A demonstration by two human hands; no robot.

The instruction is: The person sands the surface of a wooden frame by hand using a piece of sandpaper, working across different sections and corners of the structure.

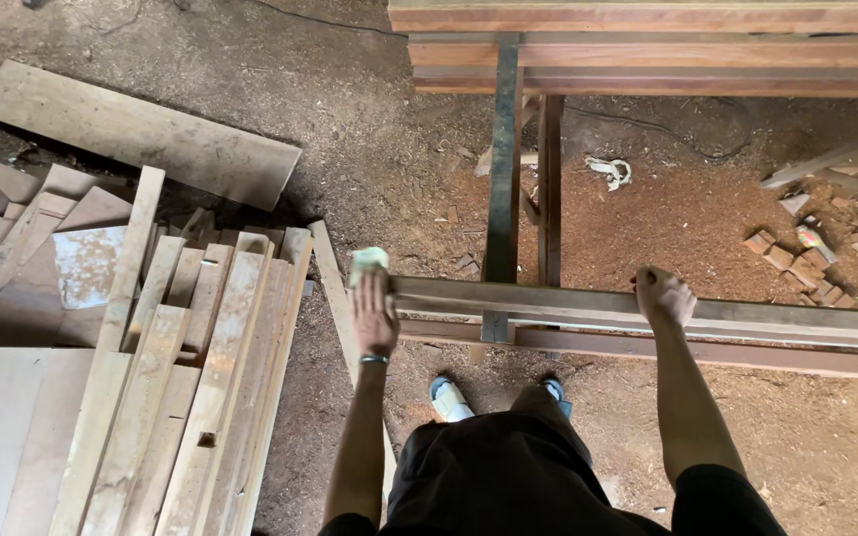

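The long, stiff, heavy-looking plank [588, 303] is being steadied, right hand [664, 296] fingers curled over its far edge, while a pale sanding pad [367, 262] is being pressed at its left end under the left hand [374, 316].

Dirt floor [379, 149] strewn with sawdust; stacked planks [191, 377] left; wooden trestle bench [647, 50] above; scattered offcut blocks [796, 263] right.
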